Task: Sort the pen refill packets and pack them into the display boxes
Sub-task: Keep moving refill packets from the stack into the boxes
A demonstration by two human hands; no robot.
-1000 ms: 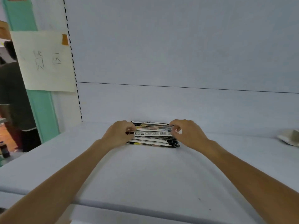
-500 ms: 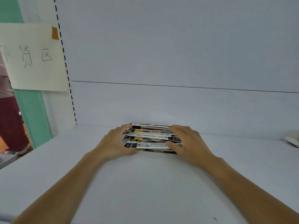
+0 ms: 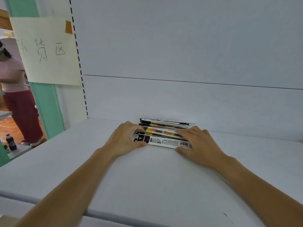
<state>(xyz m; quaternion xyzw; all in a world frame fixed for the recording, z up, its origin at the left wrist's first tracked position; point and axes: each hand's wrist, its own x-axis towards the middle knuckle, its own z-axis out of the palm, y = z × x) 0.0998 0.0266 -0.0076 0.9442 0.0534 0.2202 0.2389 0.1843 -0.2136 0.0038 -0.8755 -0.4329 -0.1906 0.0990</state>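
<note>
Both hands have dropped to clasp the refill packets (image 3: 165,139), lying at twelve o'clock on the shelf (image 3: 155,177). At nine the left hand (image 3: 124,140), at three the right hand (image 3: 198,143), fingers curled over the ends, thumbs in front. Likely gathering the pile; next needs an even lift.

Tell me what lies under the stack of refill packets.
The stack of packets rests on the white shelf, left hand and right hand holding its ends. Anything between stack and shelf is covered.
</note>
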